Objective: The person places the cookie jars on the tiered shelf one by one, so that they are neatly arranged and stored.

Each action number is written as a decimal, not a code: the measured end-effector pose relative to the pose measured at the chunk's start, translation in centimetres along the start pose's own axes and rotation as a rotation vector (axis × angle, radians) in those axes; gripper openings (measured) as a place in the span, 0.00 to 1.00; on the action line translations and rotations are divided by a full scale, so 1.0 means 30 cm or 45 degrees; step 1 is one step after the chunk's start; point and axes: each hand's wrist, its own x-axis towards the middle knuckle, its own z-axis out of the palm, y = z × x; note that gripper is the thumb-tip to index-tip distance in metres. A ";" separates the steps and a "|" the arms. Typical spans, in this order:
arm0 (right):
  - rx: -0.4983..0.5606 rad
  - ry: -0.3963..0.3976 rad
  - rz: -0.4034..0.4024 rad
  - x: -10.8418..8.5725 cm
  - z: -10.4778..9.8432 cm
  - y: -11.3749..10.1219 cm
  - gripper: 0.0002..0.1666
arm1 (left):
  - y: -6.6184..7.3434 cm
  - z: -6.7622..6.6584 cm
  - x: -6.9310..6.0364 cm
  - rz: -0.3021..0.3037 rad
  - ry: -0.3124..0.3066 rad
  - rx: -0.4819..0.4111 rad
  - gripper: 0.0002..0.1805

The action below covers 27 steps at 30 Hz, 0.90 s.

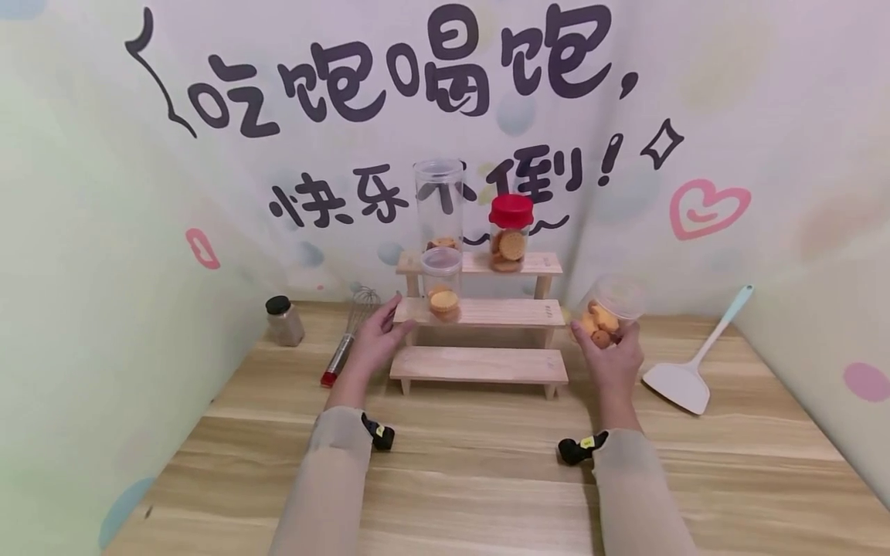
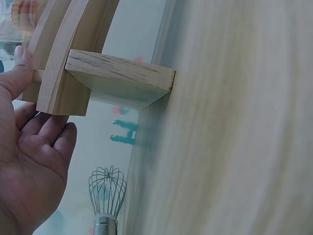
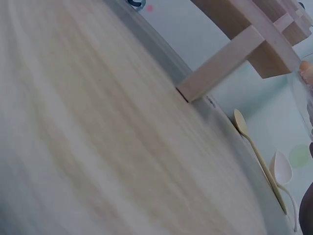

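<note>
At the left end of the three-tier wooden stand point(image 1: 480, 364), my left hand point(image 1: 372, 340) grips the middle tier's end. In the left wrist view its thumb lies across from the curled fingers point(image 2: 54, 129). My right hand point(image 1: 615, 361) holds a tilted clear jar point(image 1: 619, 293) of biscuits in the air, just right of the stand. Only slivers of that hand and jar show in the right wrist view. A clear jar point(image 1: 442, 266) of round biscuits stands on the middle tier. The top tier bears a tall clear jar point(image 1: 439, 193) and a red-lidded biscuit jar point(image 1: 511, 212).
A whisk point(image 1: 341, 359) with a red end and a black-capped shaker point(image 1: 285, 323) lie left of the stand. A white turner point(image 1: 684, 382) with a pale blue handle lies at the right. The right wrist view shows a wooden spoon point(image 3: 257, 154) beyond the stand.
</note>
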 end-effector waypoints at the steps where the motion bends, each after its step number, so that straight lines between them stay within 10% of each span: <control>1: -0.004 -0.004 0.001 0.001 0.000 -0.003 0.48 | 0.000 0.001 0.001 0.000 -0.001 -0.005 0.44; 16: 0.070 -0.099 -0.043 0.031 -0.022 -0.203 0.45 | 0.000 -0.002 0.002 0.012 -0.005 0.005 0.44; 27: 0.015 -0.468 -0.143 -0.053 0.068 -0.285 0.42 | -0.001 0.003 0.001 0.020 0.001 0.031 0.42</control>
